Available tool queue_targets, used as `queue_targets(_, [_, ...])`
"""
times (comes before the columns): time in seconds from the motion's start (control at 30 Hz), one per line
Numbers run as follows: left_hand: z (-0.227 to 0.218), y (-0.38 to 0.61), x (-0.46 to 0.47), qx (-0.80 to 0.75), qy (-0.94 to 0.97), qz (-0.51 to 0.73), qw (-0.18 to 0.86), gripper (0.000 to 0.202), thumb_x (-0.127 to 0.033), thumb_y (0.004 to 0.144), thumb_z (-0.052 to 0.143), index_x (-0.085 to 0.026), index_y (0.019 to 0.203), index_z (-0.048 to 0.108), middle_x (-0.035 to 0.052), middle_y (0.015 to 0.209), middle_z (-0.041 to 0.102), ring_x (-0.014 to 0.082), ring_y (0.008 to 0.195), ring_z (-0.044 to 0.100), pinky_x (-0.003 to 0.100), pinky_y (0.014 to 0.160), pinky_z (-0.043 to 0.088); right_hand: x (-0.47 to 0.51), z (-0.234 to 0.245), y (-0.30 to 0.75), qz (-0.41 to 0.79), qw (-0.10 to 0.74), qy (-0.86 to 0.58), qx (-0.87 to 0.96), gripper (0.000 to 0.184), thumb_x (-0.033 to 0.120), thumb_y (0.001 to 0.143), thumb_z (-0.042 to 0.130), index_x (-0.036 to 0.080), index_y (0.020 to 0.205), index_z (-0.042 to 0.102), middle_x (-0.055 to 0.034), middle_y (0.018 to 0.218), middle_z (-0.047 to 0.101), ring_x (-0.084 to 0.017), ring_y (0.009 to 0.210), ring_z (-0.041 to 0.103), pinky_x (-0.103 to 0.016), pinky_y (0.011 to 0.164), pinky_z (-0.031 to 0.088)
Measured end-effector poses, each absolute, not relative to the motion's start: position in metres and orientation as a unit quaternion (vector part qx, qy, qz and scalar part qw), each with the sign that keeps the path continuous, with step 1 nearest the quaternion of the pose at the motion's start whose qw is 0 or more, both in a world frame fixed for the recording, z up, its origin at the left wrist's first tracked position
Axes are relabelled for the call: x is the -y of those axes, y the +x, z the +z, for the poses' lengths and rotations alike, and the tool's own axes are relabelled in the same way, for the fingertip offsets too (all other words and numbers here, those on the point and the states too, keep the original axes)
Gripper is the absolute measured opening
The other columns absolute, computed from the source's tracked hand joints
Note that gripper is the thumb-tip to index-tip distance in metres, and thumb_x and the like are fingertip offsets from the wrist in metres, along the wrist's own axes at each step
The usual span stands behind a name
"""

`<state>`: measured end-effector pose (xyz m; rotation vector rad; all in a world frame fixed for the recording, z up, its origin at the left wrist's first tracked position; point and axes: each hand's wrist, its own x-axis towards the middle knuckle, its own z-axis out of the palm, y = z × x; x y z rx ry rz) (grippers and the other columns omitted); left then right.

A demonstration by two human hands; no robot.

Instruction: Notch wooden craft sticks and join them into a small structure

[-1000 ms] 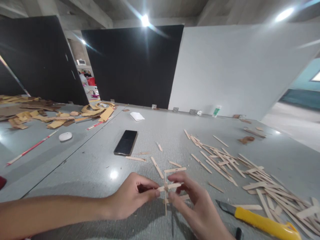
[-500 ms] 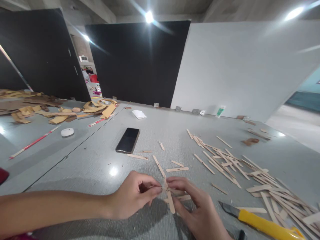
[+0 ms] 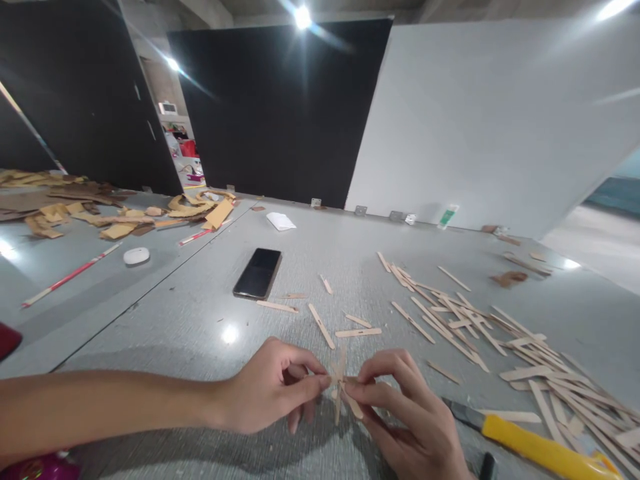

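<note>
My left hand (image 3: 273, 393) and my right hand (image 3: 407, 417) meet low in the middle of the view, just above the grey table (image 3: 200, 333). Both pinch a small piece made of crossed wooden craft sticks (image 3: 341, 387), the left from its left side, the right from its right. The fingers of each hand are closed on the sticks. A yellow utility knife (image 3: 530, 445) lies on the table just right of my right hand.
A heap of loose wooden sticks (image 3: 480, 333) spreads over the right of the table. A black phone (image 3: 258, 273) lies ahead, a folded white paper (image 3: 280, 221) beyond it. Cardboard scraps (image 3: 115, 217), a white mouse (image 3: 136, 255) and a red-and-white rod (image 3: 70, 275) lie left.
The stick piece has been turned between my fingers, so its long stick points differently. Both hands stayed together and sit slightly lower in the view, which has tilted up a little.
</note>
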<state>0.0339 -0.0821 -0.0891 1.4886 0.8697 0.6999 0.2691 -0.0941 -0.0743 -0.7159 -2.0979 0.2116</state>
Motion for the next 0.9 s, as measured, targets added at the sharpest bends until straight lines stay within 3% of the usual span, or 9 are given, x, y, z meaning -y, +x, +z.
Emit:
queue_targets(0.23, [-0.0877,0.0329,0.0827,-0.37,0.646,0.297,0.599,0.041,-0.048,0.104,0.06,-0.011,0.092,0.075,0.0051,0.066,0.071,0.0092,0.046,0.059,0.018,0.045,0.045,0.0899,-0.0735,0.2704,0.077,0.445,-0.28,0.847,0.026,-0.002,0.096,0.061,0.022,0.091,0.07,-0.0052,0.091,0.063,-0.02,0.087,0.06,-0.03,0.069,0.053])
queue_targets(0.5, [-0.0869,0.0325,0.0834,-0.371,0.662,0.285,0.586,0.038,-0.042,0.104,0.062,-0.012,0.083,0.073,0.0031,0.063,0.068,0.0081,0.046,0.058,0.017,0.046,0.046,0.0919,-0.0726,0.272,0.048,0.409,-0.249,0.877,0.032,-0.009,0.091,0.058,0.022,0.096,0.065,-0.0028,0.095,0.077,-0.022,0.087,0.057,-0.044,0.085,0.043])
queue_targets(0.73, [-0.0854,0.0325,0.0848,-0.375,0.67,0.296,0.568,0.038,-0.041,0.105,0.058,-0.011,0.087,0.075,0.0026,0.061,0.066,0.0081,0.044,0.057,0.016,0.044,0.043,0.0933,-0.0728,0.2717,0.057,0.411,-0.251,0.874,0.032,-0.009,0.092,0.057,0.021,0.097,0.066,-0.0036,0.094,0.077,-0.022,0.084,0.054,-0.038,0.075,0.044])
queue_targets(0.9, [-0.0846,0.0328,0.0853,-0.371,0.684,0.297,0.553,0.04,-0.04,0.106,0.057,-0.011,0.084,0.075,0.0017,0.061,0.065,0.0075,0.044,0.055,0.016,0.045,0.042,0.0949,-0.0726,0.2703,0.056,0.423,-0.248,0.87,0.035,-0.013,0.09,0.055,0.019,0.099,0.066,-0.0048,0.094,0.074,-0.021,0.084,0.055,-0.038,0.077,0.043])
